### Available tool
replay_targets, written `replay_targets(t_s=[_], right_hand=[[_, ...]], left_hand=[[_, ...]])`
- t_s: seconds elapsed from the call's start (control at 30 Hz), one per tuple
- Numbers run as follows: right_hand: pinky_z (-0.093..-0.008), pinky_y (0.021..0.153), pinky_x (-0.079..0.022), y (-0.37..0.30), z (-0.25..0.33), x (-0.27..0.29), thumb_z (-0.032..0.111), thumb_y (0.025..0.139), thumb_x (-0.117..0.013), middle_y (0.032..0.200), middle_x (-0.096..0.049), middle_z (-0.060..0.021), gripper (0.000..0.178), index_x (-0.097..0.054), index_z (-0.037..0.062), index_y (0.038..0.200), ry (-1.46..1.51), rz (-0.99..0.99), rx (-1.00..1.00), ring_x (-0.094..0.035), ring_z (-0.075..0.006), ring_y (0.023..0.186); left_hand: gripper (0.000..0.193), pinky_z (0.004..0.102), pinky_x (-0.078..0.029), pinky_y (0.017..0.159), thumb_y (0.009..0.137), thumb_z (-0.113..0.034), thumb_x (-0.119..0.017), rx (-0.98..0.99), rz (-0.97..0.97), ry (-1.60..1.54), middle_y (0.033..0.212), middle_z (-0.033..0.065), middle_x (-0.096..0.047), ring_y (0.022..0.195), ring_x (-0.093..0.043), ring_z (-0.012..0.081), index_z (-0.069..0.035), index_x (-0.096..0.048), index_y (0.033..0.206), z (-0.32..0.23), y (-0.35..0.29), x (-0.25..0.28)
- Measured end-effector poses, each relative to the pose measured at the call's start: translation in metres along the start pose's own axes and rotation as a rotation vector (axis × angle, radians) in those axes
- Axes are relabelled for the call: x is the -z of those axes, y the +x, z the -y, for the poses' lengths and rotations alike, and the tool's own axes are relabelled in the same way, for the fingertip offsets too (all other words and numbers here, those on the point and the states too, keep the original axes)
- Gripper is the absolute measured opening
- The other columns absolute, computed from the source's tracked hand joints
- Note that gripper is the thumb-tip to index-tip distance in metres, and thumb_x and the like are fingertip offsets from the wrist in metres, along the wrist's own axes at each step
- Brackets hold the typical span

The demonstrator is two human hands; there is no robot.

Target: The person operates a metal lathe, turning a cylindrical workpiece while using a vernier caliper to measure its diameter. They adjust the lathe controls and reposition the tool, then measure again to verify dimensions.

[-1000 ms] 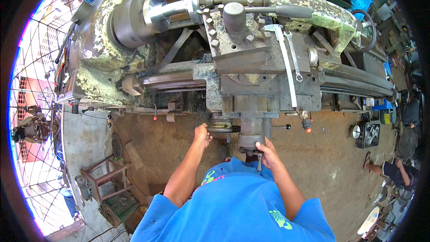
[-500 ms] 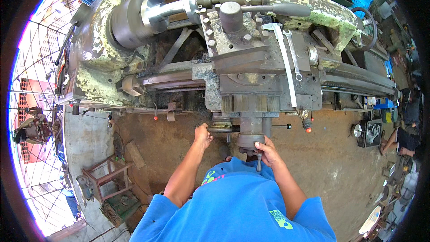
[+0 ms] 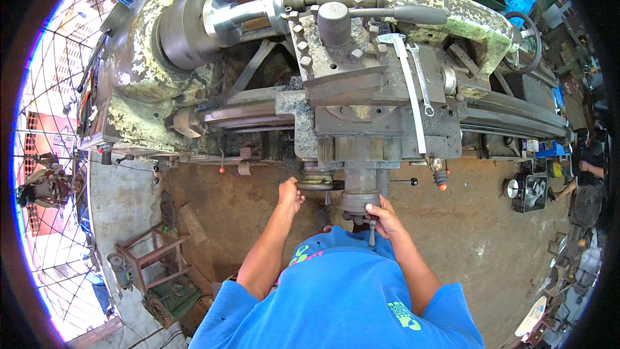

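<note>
Handwheel along the front edge of the lathe is gripped by the left hand; the right hand holds the right side of the round collar.

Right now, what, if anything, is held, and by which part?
Left hand holds the handwheel by its left edge. Right hand touches the round collar at its right; grip is unclear.

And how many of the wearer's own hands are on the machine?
2: the left hand at the left edge of the wheel, the right hand against the round collar; neither is fully hidden.
</note>
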State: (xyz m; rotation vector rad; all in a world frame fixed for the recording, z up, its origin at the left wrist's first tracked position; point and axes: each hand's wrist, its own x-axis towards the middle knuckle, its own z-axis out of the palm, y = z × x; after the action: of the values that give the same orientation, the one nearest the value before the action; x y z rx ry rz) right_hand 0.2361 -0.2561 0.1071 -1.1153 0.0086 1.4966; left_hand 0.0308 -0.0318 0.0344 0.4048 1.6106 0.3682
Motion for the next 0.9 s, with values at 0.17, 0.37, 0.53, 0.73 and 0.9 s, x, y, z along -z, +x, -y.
replay_targets(t_s=[0.17, 0.37, 0.53, 0.73, 0.9], right_hand=[[-0.0248, 0.073, -0.042, 0.0056, -0.0051, 0.0034, 0.026, 0.08, -0.082, 0.107, -0.064, 0.0013, 0.062, -0.055, 0.009, 0.133, -0.026, 0.009, 0.021, -0.053, -0.0092, 0.085], [-0.0253, 0.073, -0.042, 0.0079, -0.0069, 0.005, 0.027, 0.079, -0.082, 0.103, -0.063, 0.002, 0.058, -0.058, 0.0102, 0.129, -0.007, 0.021, 0.015, -0.052, -0.0099, 0.084], [-0.0256, 0.072, -0.043, 0.0075, -0.0045, 0.0024, 0.027, 0.079, -0.082, 0.099, -0.062, 0.0015, 0.056, -0.059, 0.0103, 0.127, -0.002, 0.028, 0.015, -0.051, -0.0102, 0.082], [-0.0265, 0.072, -0.044, 0.0077, -0.0084, 0.0038, 0.028, 0.078, -0.082, 0.1, -0.063, 0.0002, 0.058, -0.058, 0.0096, 0.128, 0.01, 0.023, 0.018, -0.052, -0.0107, 0.082], [-0.0265, 0.074, -0.044, 0.0096, -0.0088, 0.0033, 0.028, 0.078, -0.082, 0.105, -0.065, -0.0016, 0.058, -0.059, 0.0076, 0.127, -0.003, 0.006, 0.026, -0.055, -0.0123, 0.084]], left_hand=[[0.013, 0.0336, -0.039, 0.047, 0.092, -0.024, -0.056, 0.004, 0.002, 0.012, 0.061, -0.0007, -0.037, 0.049, -0.036, 0.0126, -0.012, -0.054, 0.088, -0.0017, -0.0032, -0.0003], [0.014, 0.0337, -0.04, 0.047, 0.093, -0.024, -0.056, -0.01, 0.003, 0.027, 0.061, 0.0001, -0.038, 0.05, -0.037, 0.0128, -0.012, -0.053, 0.086, -0.0025, -0.0045, -0.0019], [0.017, 0.0334, -0.039, 0.047, 0.093, -0.024, -0.055, -0.003, -0.005, 0.015, 0.06, 0.0003, -0.038, 0.049, -0.037, 0.0135, -0.011, -0.052, 0.083, -0.0048, -0.006, -0.0016], [0.017, 0.0338, -0.039, 0.047, 0.094, -0.024, -0.055, -0.024, 0.006, 0.046, 0.061, 0.0014, -0.039, 0.05, -0.037, 0.014, -0.01, -0.053, 0.084, -0.0029, -0.0062, -0.0007], [0.018, 0.0342, -0.041, 0.049, 0.094, -0.024, -0.056, -0.009, 0.03, 0.024, 0.06, 0.0014, -0.039, 0.049, -0.037, 0.0139, -0.009, -0.053, 0.086, -0.0019, -0.0018, 0.0031]])
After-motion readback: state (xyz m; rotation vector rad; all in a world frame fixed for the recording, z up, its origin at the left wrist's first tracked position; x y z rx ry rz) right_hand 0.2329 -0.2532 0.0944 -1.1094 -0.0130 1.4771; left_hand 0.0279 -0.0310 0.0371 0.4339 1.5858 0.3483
